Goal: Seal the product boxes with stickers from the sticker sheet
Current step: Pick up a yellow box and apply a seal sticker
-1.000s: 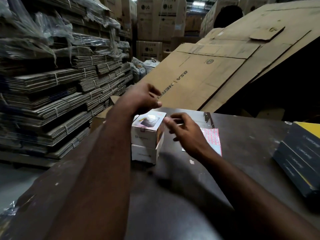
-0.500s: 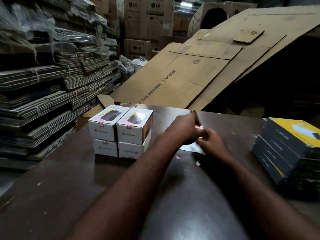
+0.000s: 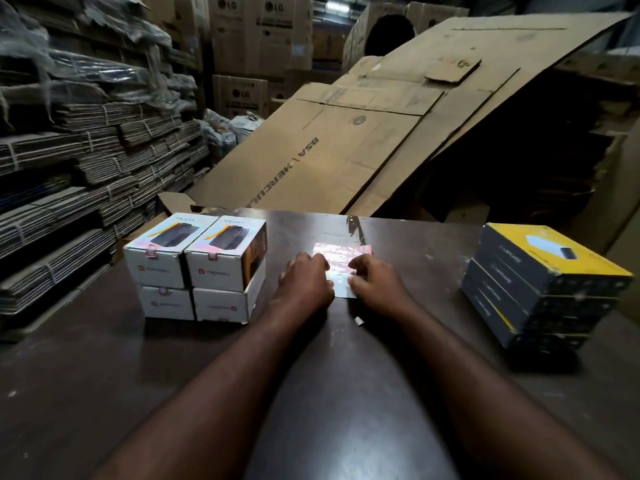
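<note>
Left hand (image 3: 304,284) shifted beside right hand (image 3: 377,284), fingers (image 3: 319,260) touching sticker sheet (image 3: 341,259)

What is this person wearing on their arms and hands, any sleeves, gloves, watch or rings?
Nothing that shows. The left hand and right hand are ungloved, and the left forearm and right forearm are bare to the picture's bottom edge: no sleeves, watch or bands. The fingers are too blurred to rule out a ring.

Dim, glare on sticker sheet (image 3: 341,263), warped edges
</note>
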The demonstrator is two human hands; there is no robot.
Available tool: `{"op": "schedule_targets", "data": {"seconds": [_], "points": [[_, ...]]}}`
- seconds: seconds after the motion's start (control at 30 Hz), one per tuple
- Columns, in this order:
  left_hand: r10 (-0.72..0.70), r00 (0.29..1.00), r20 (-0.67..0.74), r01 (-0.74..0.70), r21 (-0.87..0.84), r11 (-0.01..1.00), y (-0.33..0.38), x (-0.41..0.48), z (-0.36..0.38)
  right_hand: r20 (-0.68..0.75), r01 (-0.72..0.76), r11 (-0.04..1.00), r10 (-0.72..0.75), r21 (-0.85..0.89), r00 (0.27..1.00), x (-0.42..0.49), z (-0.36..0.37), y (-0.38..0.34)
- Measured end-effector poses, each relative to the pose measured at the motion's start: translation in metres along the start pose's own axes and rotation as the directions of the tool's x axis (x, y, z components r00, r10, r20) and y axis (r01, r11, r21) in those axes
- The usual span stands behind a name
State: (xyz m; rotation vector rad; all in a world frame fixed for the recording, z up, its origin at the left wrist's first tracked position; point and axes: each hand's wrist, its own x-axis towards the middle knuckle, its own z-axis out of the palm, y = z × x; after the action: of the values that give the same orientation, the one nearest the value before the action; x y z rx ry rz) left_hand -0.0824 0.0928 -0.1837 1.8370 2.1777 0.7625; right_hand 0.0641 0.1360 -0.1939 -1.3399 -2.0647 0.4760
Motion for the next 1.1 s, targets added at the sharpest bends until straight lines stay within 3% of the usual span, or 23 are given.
{"op": "schedule_targets", "data": {"seconds": [0.17, 0.27, 0.37, 0.4, 0.5, 0.57, 0.7, 0.93, 1.1], "points": [[-0.020, 1.000, 0.001, 0.020, 0.070, 0.997, -0.003, -0.001, 0.001, 0.032, 0.010, 1.000, -0.010, -0.010, 0.999, 0.001, 0.010, -0.007], [-0.043, 0.999, 0.001, 0.043, 0.053, 0.998, -0.010, 0.001, -0.002, -0.149, -0.009, 0.999, 0.015, 0.040, 0.989, -0.004, 0.007, -0.005], [-0.079, 0.997, -0.013, 0.079, 0.019, 0.997, -0.015, 0.003, -0.001, -0.281, -0.159, 0.987, 0.146, -0.022, 0.948, -0.004, -0.001, 0.008], [-0.088, 0.996, -0.023, 0.088, 0.001, 0.996, -0.016, 0.004, 0.001, -0.236, -0.196, 0.977, 0.172, -0.079, 0.956, -0.003, -0.003, 0.013], [-0.105, 0.992, -0.067, 0.104, -0.010, 0.994, -0.022, 0.006, 0.004, 0.085, -0.152, 0.961, 0.176, -0.231, 0.981, 0.000, -0.012, 0.017], [-0.096, 0.991, -0.096, 0.096, -0.007, 0.995, -0.024, 0.007, 0.005, 0.141, -0.132, 0.968, 0.164, -0.213, 0.976, 0.000, -0.014, 0.018], [-0.072, 0.989, -0.132, 0.069, -0.027, 0.997, -0.024, 0.005, 0.005, -0.119, -0.110, 0.991, 0.101, -0.072, 0.988, 0.000, -0.008, 0.030], [0.073, 0.979, -0.192, -0.078, -0.020, 0.997, -0.002, -0.001, 0.003, -0.200, -0.097, 0.987, 0.070, -0.129, 0.977, -0.002, -0.002, 0.028], [0.288, 0.917, -0.275, -0.319, -0.074, 0.945, 0.028, -0.016, 0.002, -0.237, -0.050, 0.998, 0.040, -0.035, 0.971, -0.025, -0.019, 0.022]]}}
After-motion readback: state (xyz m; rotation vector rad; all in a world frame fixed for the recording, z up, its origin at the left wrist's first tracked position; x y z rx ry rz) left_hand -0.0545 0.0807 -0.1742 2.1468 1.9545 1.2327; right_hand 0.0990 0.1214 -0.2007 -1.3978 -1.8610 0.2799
